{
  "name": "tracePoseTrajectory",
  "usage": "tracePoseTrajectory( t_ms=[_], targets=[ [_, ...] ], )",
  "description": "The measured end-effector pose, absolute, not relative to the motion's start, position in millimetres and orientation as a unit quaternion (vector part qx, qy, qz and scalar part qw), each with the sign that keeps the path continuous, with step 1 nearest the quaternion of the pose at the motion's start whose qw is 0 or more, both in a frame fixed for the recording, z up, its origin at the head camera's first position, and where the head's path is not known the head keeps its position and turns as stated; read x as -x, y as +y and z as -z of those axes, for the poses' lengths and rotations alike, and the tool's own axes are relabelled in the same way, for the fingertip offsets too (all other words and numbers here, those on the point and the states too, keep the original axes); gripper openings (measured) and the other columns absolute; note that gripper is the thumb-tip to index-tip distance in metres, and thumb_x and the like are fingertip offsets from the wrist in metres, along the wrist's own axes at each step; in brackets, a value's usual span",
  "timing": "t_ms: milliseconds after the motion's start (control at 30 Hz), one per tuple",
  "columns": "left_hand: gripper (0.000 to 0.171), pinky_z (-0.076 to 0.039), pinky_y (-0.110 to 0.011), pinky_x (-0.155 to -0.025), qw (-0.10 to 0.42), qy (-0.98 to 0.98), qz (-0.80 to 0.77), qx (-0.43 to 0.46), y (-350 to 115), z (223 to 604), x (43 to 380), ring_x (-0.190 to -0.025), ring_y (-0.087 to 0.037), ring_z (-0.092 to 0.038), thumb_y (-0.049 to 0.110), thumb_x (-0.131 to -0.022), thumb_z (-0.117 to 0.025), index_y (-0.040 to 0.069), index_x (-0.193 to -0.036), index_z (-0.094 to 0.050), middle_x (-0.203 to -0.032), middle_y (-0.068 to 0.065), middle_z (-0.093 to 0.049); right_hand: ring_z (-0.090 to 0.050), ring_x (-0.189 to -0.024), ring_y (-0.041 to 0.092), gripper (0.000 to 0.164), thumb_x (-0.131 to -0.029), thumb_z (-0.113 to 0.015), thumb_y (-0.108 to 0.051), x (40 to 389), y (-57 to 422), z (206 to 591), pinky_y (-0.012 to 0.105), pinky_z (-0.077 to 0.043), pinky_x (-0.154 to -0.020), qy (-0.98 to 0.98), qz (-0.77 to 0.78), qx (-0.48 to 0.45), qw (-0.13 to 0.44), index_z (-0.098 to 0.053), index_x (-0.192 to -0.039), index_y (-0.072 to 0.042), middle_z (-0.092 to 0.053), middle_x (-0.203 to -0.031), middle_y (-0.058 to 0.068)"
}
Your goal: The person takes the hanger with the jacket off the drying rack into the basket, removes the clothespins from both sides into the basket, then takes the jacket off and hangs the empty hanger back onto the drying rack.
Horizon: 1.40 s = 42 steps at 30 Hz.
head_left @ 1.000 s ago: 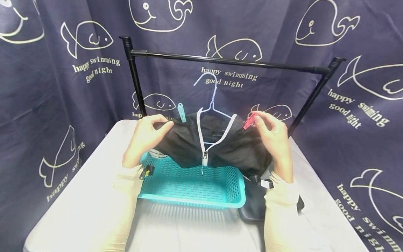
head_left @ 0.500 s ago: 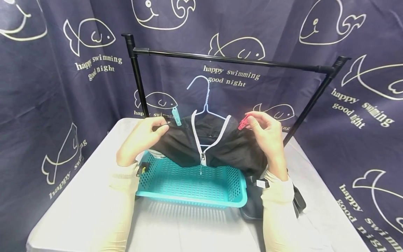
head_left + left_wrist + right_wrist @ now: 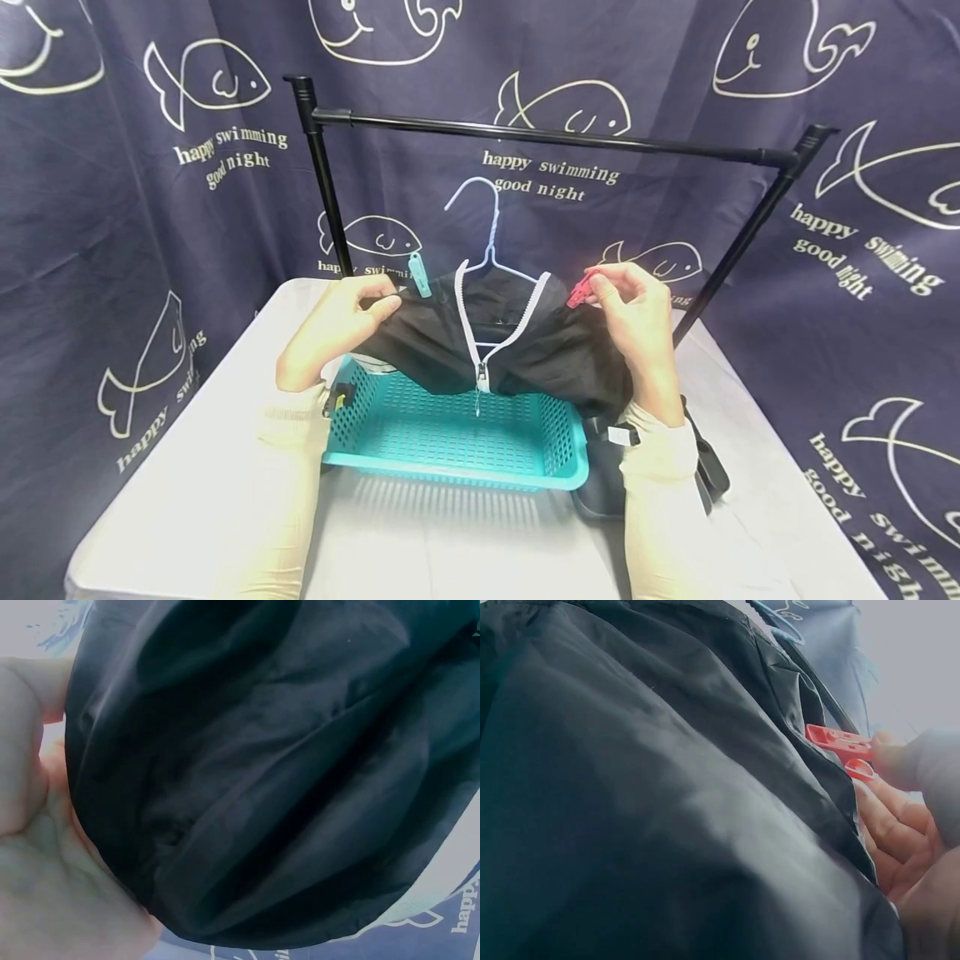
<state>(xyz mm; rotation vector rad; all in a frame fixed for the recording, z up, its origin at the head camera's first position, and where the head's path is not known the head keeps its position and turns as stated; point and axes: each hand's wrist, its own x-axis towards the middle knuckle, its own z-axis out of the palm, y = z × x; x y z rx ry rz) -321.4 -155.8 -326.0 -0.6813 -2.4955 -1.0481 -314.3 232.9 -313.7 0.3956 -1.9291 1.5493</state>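
Note:
A black jacket [image 3: 435, 342] with a white zipper hangs on a light blue wire hanger [image 3: 492, 225], whose hook stands free in the air. My left hand [image 3: 341, 321] pinches the jacket's shoulder at the left, beside a light blue clothespin [image 3: 419, 276] that stands on the cloth. At the other shoulder my right hand [image 3: 637, 321] pinches a red clothespin [image 3: 582, 288] between thumb and fingers. In the right wrist view the red clothespin's [image 3: 838, 739] nose meets the jacket's edge. Black cloth [image 3: 247, 772] fills most of the left wrist view, against my left palm [image 3: 67, 885].
A turquoise basket [image 3: 457, 479] stands on the white table [image 3: 450, 550] below the jacket. Behind it rises a black rack with a crossbar [image 3: 555, 142]. A dark flat object [image 3: 600, 487] lies right of the basket, partly under my right forearm. A printed curtain [image 3: 225, 192] encloses the table.
Both hands, the jacket and the hanger have shifted slightly left since a second ago, then stayed nearly still. The right hand keeps its pinch on the red clothespin; the left still holds the jacket.

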Motion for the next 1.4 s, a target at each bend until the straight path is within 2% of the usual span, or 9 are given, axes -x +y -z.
tracePoseTrajectory(
  t_ms=[167, 267, 400, 500, 767, 1033, 1200, 1400],
  targets=[
    [0.014, -0.041, -0.036, -0.064, 0.174, -0.883, 0.368, 0.234, -156, 326, 321, -0.067, -0.018, -0.051, 0.018, -0.097, -0.067, 0.022, -0.084, -0.065, -0.072, 0.002, -0.052, -0.068, -0.063, 0.005, 0.007, -0.092, -0.067, 0.008, 315, 229, 312, 0.018, -0.054, -0.063, -0.704, -0.606, -0.138, 0.343, -0.072, -0.096, 0.011, -0.074, -0.080, -0.012],
    [0.013, -0.041, -0.037, -0.065, 0.174, -0.883, 0.368, 0.232, -156, 326, 321, -0.067, -0.019, -0.051, 0.019, -0.097, -0.067, 0.023, -0.085, -0.066, -0.073, 0.002, -0.054, -0.068, -0.062, 0.006, 0.003, -0.091, -0.068, 0.010, 315, 229, 310, 0.018, -0.053, -0.061, -0.685, -0.618, -0.128, 0.363, -0.071, -0.090, 0.011, -0.075, -0.079, -0.010],
    [0.013, -0.041, -0.037, -0.066, 0.178, -0.882, 0.368, 0.233, -156, 326, 322, -0.068, -0.019, -0.052, 0.020, -0.098, -0.066, 0.023, -0.085, -0.066, -0.075, 0.002, -0.055, -0.068, -0.059, 0.009, 0.009, -0.090, -0.071, 0.007, 311, 232, 309, 0.019, -0.054, -0.059, -0.650, -0.642, -0.133, 0.383, -0.067, -0.089, 0.016, -0.077, -0.083, -0.002],
    [0.013, -0.041, -0.037, -0.066, 0.186, -0.881, 0.367, 0.232, -157, 327, 323, -0.068, -0.019, -0.052, 0.019, -0.097, -0.067, 0.023, -0.085, -0.066, -0.076, 0.002, -0.056, -0.067, -0.059, 0.012, 0.012, -0.090, -0.073, 0.004, 306, 238, 306, 0.021, -0.055, -0.059, -0.623, -0.665, -0.148, 0.386, -0.068, -0.092, 0.014, -0.076, -0.083, 0.005],
    [0.011, -0.041, -0.037, -0.066, 0.200, -0.880, 0.370, 0.221, -159, 327, 325, -0.066, -0.020, -0.052, 0.020, -0.097, -0.067, 0.023, -0.087, -0.067, -0.079, 0.003, -0.060, -0.075, -0.070, 0.017, 0.023, -0.092, -0.076, -0.006, 293, 252, 296, 0.024, -0.059, -0.066, -0.617, -0.662, -0.162, 0.394, -0.072, -0.106, 0.011, -0.077, -0.082, 0.009],
    [0.010, -0.040, -0.037, -0.066, 0.209, -0.883, 0.362, 0.214, -160, 328, 325, -0.067, -0.020, -0.051, 0.019, -0.097, -0.067, 0.022, -0.087, -0.067, -0.079, 0.001, -0.060, -0.076, -0.072, 0.018, 0.026, -0.089, -0.078, -0.003, 285, 263, 289, 0.026, -0.060, -0.069, -0.619, -0.664, -0.151, 0.392, -0.070, -0.107, 0.015, -0.077, -0.083, 0.011],
    [0.010, -0.040, -0.036, -0.066, 0.218, -0.881, 0.362, 0.212, -161, 327, 325, -0.068, -0.019, -0.052, 0.021, -0.097, -0.066, 0.022, -0.087, -0.068, -0.079, 0.002, -0.061, -0.076, -0.070, 0.016, 0.027, -0.088, -0.080, -0.003, 280, 276, 286, 0.025, -0.059, -0.069, -0.628, -0.654, -0.136, 0.399, -0.071, -0.106, 0.014, -0.077, -0.083, 0.010],
    [0.008, -0.039, -0.035, -0.064, 0.220, -0.881, 0.362, 0.209, -160, 328, 325, -0.065, -0.020, -0.051, 0.020, -0.097, -0.066, 0.021, -0.090, -0.068, -0.079, 0.001, -0.061, -0.074, -0.065, 0.011, 0.025, -0.090, -0.079, -0.006, 275, 294, 298, 0.021, -0.058, -0.067, -0.678, -0.605, -0.087, 0.410, -0.072, -0.106, 0.011, -0.077, -0.080, 0.002]
  ],
)
